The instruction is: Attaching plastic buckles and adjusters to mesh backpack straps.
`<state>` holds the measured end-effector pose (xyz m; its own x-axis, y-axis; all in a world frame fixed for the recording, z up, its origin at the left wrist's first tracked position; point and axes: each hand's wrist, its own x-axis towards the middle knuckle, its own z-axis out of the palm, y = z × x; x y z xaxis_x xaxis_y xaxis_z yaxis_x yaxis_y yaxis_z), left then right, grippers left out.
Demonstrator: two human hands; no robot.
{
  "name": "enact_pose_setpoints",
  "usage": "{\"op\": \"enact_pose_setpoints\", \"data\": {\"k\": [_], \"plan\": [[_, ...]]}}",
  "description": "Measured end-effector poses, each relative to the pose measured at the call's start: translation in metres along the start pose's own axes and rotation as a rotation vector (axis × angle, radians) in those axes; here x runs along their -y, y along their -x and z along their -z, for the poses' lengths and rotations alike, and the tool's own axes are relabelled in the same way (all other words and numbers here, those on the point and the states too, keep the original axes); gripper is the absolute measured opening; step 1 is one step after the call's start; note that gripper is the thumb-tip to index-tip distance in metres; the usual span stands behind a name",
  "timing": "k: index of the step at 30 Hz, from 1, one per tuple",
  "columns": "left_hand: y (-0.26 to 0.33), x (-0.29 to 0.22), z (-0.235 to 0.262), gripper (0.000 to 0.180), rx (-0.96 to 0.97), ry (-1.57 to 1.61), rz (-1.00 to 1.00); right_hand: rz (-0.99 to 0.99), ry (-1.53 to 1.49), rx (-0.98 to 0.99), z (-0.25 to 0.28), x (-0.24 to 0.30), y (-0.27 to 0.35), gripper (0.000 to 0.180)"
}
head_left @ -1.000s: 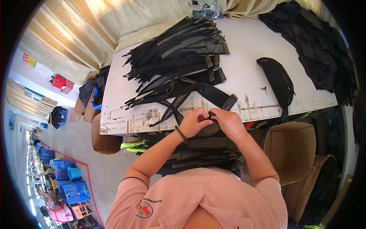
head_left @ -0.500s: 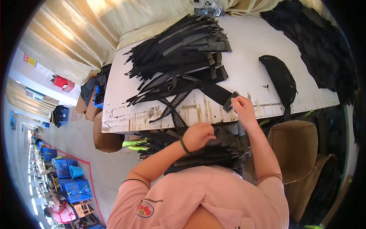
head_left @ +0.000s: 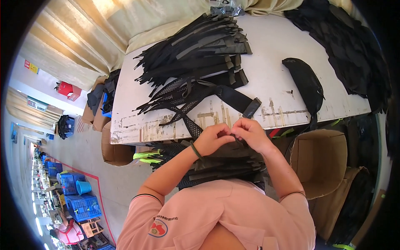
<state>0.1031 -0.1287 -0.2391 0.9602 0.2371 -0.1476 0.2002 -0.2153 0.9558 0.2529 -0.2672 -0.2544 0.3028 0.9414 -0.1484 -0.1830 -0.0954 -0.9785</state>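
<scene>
My left hand (head_left: 213, 139) and my right hand (head_left: 252, 135) meet just before the table's front edge, fingertips pinched together. Something small and dark shows at the fingers, too hidden to name. Below them, a stack of black fabric strips (head_left: 225, 164) with mesh parts lies across my lap, partly covered by my forearms. Beyond my fingers, a black strap piece (head_left: 234, 100) with a dark grey end rests on the table, joined or overlapping with black mesh strips (head_left: 192, 125), one of which hangs over the edge.
A large pile of black strips (head_left: 200, 46) covers the table's back left. A curved black pouch (head_left: 304, 85) lies on the right of the white table (head_left: 271, 46), near heaped black fabric (head_left: 341, 54). Cardboard boxes (head_left: 318, 162) stand below on both sides. Curtains (head_left: 83, 37) hang behind.
My right hand has let go of the strap's dark grey end and moved down and left to my left hand. My left hand has risen slightly. The strap end now lies on the table.
</scene>
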Motion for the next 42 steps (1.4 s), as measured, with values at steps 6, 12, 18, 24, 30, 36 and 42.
{"op": "enact_pose_setpoints", "data": {"k": [6,12,18,24,30,36,42], "plan": [[-0.001,-0.007,0.017,0.011,-0.027,0.441,-0.043,-0.127,-0.202,0.149,0.011,-0.001,0.007,0.018],[-0.003,-0.010,0.023,0.011,-0.115,0.227,-0.165,-0.073,-0.569,0.270,-0.006,0.003,0.016,0.021],[-0.002,-0.007,0.022,0.017,-0.115,0.172,-0.149,0.038,-0.241,-0.056,-0.011,-0.002,0.014,0.010],[-0.006,-0.009,0.020,0.025,-0.145,-0.319,-0.083,0.198,0.301,-0.463,0.008,0.002,0.007,0.012],[-0.008,-0.007,0.024,0.030,-0.067,0.005,0.133,0.176,0.198,-0.208,0.000,0.008,0.012,0.025],[0.006,0.005,0.035,0.029,0.104,0.016,0.023,0.055,-0.159,-0.081,0.022,0.021,0.022,0.024],[0.022,0.023,0.059,0.024,0.226,-0.537,0.060,-0.153,0.694,-0.165,0.064,0.005,0.004,0.026]]}}
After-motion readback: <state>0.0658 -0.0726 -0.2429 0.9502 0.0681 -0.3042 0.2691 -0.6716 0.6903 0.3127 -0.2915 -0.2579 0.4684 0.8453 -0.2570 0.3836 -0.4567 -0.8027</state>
